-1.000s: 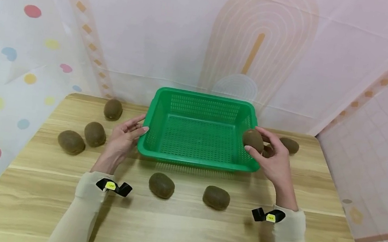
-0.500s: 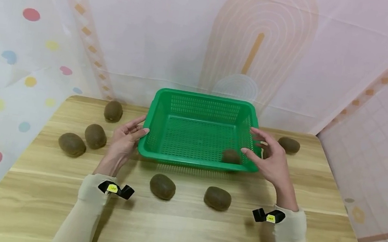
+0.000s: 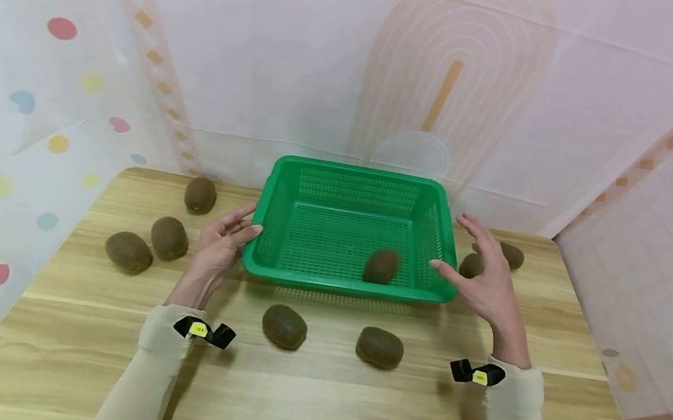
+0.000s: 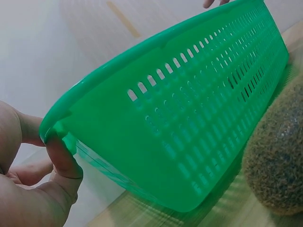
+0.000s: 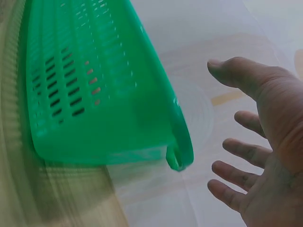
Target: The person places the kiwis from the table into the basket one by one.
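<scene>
My left hand point(image 3: 218, 245) pinches the left rim of a green plastic basket point(image 3: 339, 283), its thumb on top and fingers curled beneath, as the left wrist view shows. One brown kiwi point(image 3: 381, 266) lies inside, towards the front right of the basket floor. Beside the right rim, my right hand point(image 3: 488, 290) is spread with nothing in it; the right wrist view shows a gap between it and the basket. Two kiwis lie behind that hand, one point(image 3: 472, 265) partly hidden by the fingers and another point(image 3: 512, 256) farther right.
On the wooden table point(image 3: 311, 405), two kiwis lie before the basket, one left point(image 3: 285, 327) and one right point(image 3: 379, 348). Three more sit left of my left hand: a rear kiwi point(image 3: 201, 195), a middle kiwi point(image 3: 169, 238) and an outer kiwi point(image 3: 129, 252). Patterned cloth point(image 3: 305, 57) hangs behind.
My right hand has let go of a kiwi over the basket's right side. The kiwi dropped in and rolled left, and the hand drew away rightward. My left hand still holds the rim.
</scene>
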`<state>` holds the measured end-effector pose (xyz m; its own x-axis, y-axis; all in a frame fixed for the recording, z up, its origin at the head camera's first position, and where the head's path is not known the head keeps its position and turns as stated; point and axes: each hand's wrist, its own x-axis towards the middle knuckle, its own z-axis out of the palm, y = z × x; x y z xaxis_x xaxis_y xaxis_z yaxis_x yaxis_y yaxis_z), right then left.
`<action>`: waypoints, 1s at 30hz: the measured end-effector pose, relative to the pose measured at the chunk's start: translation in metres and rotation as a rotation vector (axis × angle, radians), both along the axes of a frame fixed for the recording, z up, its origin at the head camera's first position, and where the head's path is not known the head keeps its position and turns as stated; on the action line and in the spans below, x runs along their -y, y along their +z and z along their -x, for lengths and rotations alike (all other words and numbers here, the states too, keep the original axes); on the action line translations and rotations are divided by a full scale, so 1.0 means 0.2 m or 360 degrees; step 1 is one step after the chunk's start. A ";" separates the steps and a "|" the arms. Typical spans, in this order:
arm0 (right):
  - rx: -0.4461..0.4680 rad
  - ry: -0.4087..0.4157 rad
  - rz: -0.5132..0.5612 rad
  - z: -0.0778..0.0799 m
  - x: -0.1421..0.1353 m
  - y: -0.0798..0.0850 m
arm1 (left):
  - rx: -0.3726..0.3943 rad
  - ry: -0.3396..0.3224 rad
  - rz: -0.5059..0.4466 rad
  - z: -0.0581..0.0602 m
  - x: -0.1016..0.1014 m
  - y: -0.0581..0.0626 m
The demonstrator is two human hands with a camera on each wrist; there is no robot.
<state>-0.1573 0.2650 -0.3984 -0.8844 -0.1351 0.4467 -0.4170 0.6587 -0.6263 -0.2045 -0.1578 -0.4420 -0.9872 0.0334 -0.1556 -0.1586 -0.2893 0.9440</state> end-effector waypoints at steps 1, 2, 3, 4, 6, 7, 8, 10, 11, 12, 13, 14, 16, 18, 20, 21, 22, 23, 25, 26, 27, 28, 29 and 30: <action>0.0009 -0.0016 -0.0005 0.00 -0.01 -0.01 | -0.0001 0.0000 0.0002 0.00 0.00 0.00; 0.0017 -0.0034 -0.0016 0.00 -0.03 -0.01 | -0.0001 -0.0003 0.0008 0.00 -0.01 0.00; 0.0026 -0.0052 -0.0023 0.00 -0.04 -0.02 | 0.0000 -0.0006 0.0021 0.00 -0.01 0.00; 0.0034 -0.0067 -0.0025 0.00 -0.05 -0.02 | 0.0000 -0.0010 0.0030 0.00 -0.01 0.00; 0.0047 -0.0091 -0.0014 0.00 -0.07 -0.03 | -0.0001 -0.0011 0.0040 0.00 -0.02 0.00; 0.0052 -0.0105 -0.0006 0.00 -0.07 -0.04 | -0.0005 -0.0013 0.0040 0.00 -0.02 0.00; 0.0062 -0.0118 0.0002 0.00 -0.08 -0.04 | -0.0007 -0.0017 0.0040 0.00 -0.02 0.00; 0.0089 -0.0154 0.0010 0.00 -0.10 -0.05 | -0.0016 -0.0026 0.0031 0.00 -0.02 0.00; 0.0103 -0.0174 0.0009 0.00 -0.11 -0.05 | -0.0019 -0.0027 0.0026 0.00 -0.02 0.00; 0.0117 -0.0195 0.0005 0.00 -0.12 -0.06 | -0.0022 -0.0029 0.0019 0.00 -0.02 0.00; 0.0129 -0.0215 -0.0002 0.00 -0.12 -0.06 | -0.0023 -0.0031 0.0017 0.00 -0.02 -0.01; 0.0139 -0.0235 -0.0009 0.00 -0.13 -0.06 | -0.0023 -0.0032 0.0014 0.00 -0.02 -0.01; 0.0161 -0.0275 -0.0027 0.00 -0.14 -0.07 | -0.0025 -0.0031 0.0016 0.00 -0.02 -0.01; 0.0189 -0.0309 -0.0020 0.00 -0.16 -0.08 | -0.0025 -0.0033 0.0009 0.00 -0.02 -0.01; 0.0224 -0.0344 0.0000 0.00 -0.17 -0.09 | -0.0026 -0.0041 0.0009 0.00 -0.02 -0.01; 0.0241 -0.0359 0.0013 0.00 -0.18 -0.10 | -0.0027 -0.0046 0.0011 0.00 -0.02 -0.01; 0.0255 -0.0373 0.0025 0.00 -0.19 -0.11 | -0.0030 -0.0052 0.0013 -0.01 -0.02 0.00; 0.0269 -0.0386 0.0038 0.00 -0.20 -0.11 | -0.0030 -0.0053 0.0015 -0.01 -0.02 0.00; 0.0288 -0.0408 0.0054 0.00 -0.21 -0.12 | -0.0031 -0.0054 0.0025 -0.01 -0.02 0.00; 0.0294 -0.0417 0.0061 0.00 -0.22 -0.13 | -0.0033 -0.0055 0.0027 -0.01 -0.02 0.00; 0.0303 -0.0425 0.0067 0.00 -0.22 -0.14 | -0.0036 -0.0053 0.0031 -0.01 -0.02 0.00; 0.0316 -0.0433 0.0075 0.00 -0.23 -0.14 | -0.0037 -0.0052 0.0029 -0.01 -0.02 0.00; 0.0329 -0.0443 0.0084 0.00 -0.23 -0.15 | -0.0034 -0.0048 0.0028 -0.01 -0.02 0.00; 0.0339 -0.0451 0.0090 0.00 -0.23 -0.15 | -0.0033 -0.0046 0.0026 -0.01 -0.02 0.00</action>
